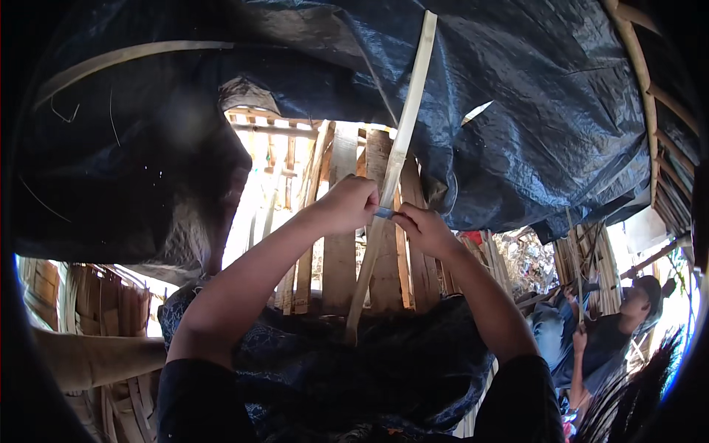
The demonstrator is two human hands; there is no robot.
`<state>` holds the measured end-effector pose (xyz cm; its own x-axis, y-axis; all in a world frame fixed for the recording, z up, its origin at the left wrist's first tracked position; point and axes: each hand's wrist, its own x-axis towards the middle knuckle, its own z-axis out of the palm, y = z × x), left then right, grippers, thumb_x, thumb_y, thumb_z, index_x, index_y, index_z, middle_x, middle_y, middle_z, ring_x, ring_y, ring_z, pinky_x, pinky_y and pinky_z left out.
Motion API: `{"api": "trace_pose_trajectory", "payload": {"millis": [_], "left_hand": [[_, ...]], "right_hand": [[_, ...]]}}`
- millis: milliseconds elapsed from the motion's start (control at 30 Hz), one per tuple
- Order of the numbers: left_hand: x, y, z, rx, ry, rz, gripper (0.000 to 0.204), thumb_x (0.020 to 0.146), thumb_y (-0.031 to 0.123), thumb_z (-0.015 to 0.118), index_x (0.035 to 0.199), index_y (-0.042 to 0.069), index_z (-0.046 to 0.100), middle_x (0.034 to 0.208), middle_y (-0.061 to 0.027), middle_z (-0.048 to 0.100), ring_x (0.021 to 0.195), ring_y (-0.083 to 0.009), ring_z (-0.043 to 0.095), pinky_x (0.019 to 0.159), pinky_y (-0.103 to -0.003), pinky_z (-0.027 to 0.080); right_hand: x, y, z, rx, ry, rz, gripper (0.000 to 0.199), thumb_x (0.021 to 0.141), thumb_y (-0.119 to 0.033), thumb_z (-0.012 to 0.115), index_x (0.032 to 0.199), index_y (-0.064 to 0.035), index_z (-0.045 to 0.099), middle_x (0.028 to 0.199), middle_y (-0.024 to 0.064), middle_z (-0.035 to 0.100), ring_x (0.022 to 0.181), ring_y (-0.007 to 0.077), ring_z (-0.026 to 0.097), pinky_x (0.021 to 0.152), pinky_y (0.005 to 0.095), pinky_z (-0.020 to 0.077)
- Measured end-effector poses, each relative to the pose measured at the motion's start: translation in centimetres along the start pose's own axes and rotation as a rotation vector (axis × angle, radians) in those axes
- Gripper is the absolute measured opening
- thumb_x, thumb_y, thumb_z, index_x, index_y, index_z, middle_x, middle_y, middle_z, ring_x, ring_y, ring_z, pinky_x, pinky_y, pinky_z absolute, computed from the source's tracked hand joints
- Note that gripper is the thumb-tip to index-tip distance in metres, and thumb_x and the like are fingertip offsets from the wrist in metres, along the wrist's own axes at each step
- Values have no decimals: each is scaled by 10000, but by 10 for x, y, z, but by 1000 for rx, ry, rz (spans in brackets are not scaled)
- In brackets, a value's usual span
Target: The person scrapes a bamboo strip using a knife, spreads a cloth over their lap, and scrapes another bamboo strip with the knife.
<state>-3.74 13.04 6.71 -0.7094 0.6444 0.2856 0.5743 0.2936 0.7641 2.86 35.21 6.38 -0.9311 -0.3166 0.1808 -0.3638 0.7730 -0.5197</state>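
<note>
A long, pale bamboo strip (405, 133) slants from the dark sheeting above down to my lap. Across it, at mid-length, lies a short grey metal blade (384, 213). My left hand (353, 205) is closed at the blade's left end, its knuckles beside the strip. At the other end, my right hand (424, 227) grips the blade between thumb and fingers. The blade rests against the strip's face. How far it runs into either hand is hidden.
Black plastic sheeting (532, 111) covers much of the space ahead. Wooden slats (340, 229) stand behind the strip. To the right, another person (609, 340) in a dark shirt and cap holds a thin stick (576, 258). At the lower left is a thick pole (96, 358).
</note>
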Motion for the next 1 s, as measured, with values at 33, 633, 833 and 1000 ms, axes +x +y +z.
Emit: {"api": "trace_pose_trajectory", "payload": {"millis": [33,633,833,1000], "left_hand": [[-1,0,-2,1,-28,-26,123,820,90,669,828,4,580,789,-135,627,754,-274,622,672,-374,480],[-31,-16,14,60,-453,-51,71,724,81,689,713,19,657,733,-137,665,740,-250,652,702,-361,496],[-43,-3,-37,203,40,114,121,750,81,697,724,58,581,794,-85,630,859,-270,590,742,-385,475],[-52,12,-80,276,299,122,200,808,184,713,755,20,610,766,-126,599,809,-287,583,728,-378,457]], "right_hand": [[0,-2,0,-2,-9,-1,173,923,-214,587,947,-43,587,755,181,606,671,346,607,583,382,453],[-33,-11,22,-207,-338,-24,245,917,-305,596,874,-64,579,707,159,604,646,354,610,558,416,457],[-44,-42,-12,-278,-89,198,263,926,-339,569,908,-77,548,704,151,605,657,347,629,574,433,474],[-29,-97,-88,-148,566,28,178,941,-204,544,990,-44,603,759,105,648,647,194,630,568,326,487]]}}
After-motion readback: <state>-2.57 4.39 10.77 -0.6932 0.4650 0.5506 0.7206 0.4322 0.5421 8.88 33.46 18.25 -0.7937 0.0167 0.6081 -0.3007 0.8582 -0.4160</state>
